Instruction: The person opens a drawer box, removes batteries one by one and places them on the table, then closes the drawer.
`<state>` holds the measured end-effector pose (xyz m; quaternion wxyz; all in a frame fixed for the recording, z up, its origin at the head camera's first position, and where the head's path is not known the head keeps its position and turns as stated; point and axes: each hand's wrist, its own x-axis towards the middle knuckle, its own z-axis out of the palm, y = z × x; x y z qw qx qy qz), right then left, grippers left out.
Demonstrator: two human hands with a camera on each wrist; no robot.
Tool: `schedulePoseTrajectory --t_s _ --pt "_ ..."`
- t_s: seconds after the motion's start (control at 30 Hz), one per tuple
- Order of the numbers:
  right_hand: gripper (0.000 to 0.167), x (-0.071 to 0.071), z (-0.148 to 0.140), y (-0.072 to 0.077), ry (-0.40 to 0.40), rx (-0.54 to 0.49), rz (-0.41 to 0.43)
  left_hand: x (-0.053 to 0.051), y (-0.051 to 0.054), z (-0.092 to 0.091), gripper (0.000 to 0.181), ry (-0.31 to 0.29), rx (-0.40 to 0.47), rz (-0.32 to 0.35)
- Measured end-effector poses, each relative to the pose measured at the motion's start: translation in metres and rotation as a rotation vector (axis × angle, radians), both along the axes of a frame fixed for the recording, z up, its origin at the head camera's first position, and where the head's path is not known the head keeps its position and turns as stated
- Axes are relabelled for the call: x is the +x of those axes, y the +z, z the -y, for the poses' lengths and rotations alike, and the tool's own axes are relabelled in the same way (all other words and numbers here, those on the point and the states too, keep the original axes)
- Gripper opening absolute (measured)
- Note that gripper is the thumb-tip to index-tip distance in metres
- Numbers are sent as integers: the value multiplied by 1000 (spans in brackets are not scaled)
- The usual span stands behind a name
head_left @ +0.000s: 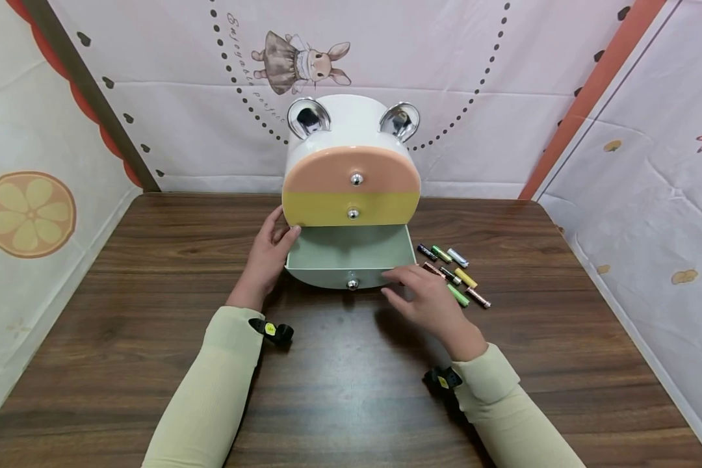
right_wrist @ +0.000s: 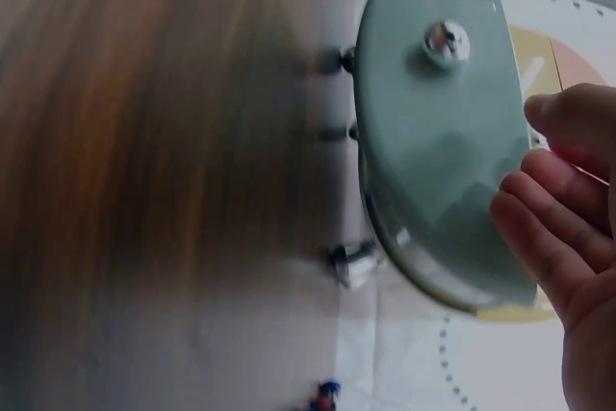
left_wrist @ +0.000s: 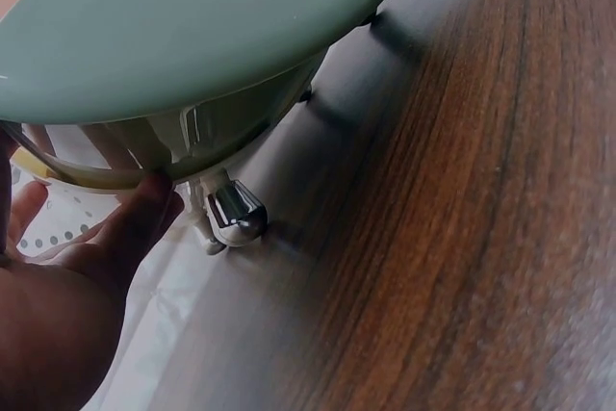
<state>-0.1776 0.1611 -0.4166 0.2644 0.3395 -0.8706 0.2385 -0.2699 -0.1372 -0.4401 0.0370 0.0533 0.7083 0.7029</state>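
A round-topped storage box with an orange and a yellow drawer front stands at the back of the table. Its bottom green drawer is pulled out, and no object shows inside. My left hand rests against the box's left side, its thumb touching the front rim in the left wrist view. At the right end of the green drawer front is my right hand, fingers loosely bent and holding nothing; whether the fingertips touch the drawer cannot be told. Several small coloured batteries lie just right of the drawer.
Two silver ear-like pieces stick up from the box top. Small round silver knobs sit on the drawer fronts. Printed cloth hangs behind and at both sides of the brown wooden table.
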Motion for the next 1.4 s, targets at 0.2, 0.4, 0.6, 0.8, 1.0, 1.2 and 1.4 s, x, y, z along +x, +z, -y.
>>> schedulePoseTrajectory --t_s 0.2,0.4,0.6,0.8,1.0,1.2,1.4 --pt "25 -3 23 -6 32 36 -31 6 9 0 64 0 9 12" --pt "21 -7 38 -7 64 40 -17 10 18 -2 60 22 23 35" --pt "21 -8 44 -7 43 62 9 0 4 -3 59 63 -11 4" --pt "21 -10 46 -6 -2 86 36 -2 -1 -4 57 96 -8 -9" --pt "13 -14 49 -5 -15 95 39 -2 -1 -3 55 130 2 -6" --pt "11 -19 52 -6 -31 97 25 -2 0 -5 52 156 5 -16" --pt "10 -27 56 -7 -58 114 20 -2 6 -7 48 143 78 -53"
